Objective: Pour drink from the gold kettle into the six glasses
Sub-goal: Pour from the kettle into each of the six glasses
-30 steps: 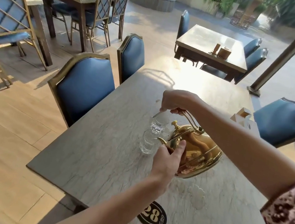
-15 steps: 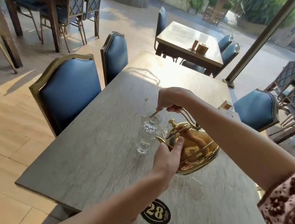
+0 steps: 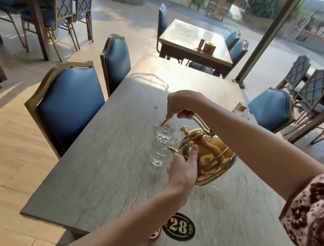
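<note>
The gold kettle [image 3: 212, 157] hangs tilted to the left above the grey marble table [image 3: 110, 173]. My right hand [image 3: 181, 104] grips its arched handle from above. My left hand [image 3: 184, 166] presses against the kettle's front, thumb up beside the spout. The spout tip sits at the rim of the nearest clear glass [image 3: 160, 153]. A second clear glass [image 3: 165, 130] stands just behind it, and more glasses behind are partly hidden by the kettle. Whether liquid is flowing cannot be made out.
Two blue padded chairs [image 3: 71, 103] line the table's left side and one [image 3: 271, 109] stands at the right. A black oval "28" plaque [image 3: 179, 226] lies near the front edge. A small box holder [image 3: 240, 110] sits by my right arm. A wet patch [image 3: 215, 197] spreads under the kettle.
The view has swung a little to the right. The kettle and both hands keep the same hold over the nearest glass, with the spout staying at its rim.
</note>
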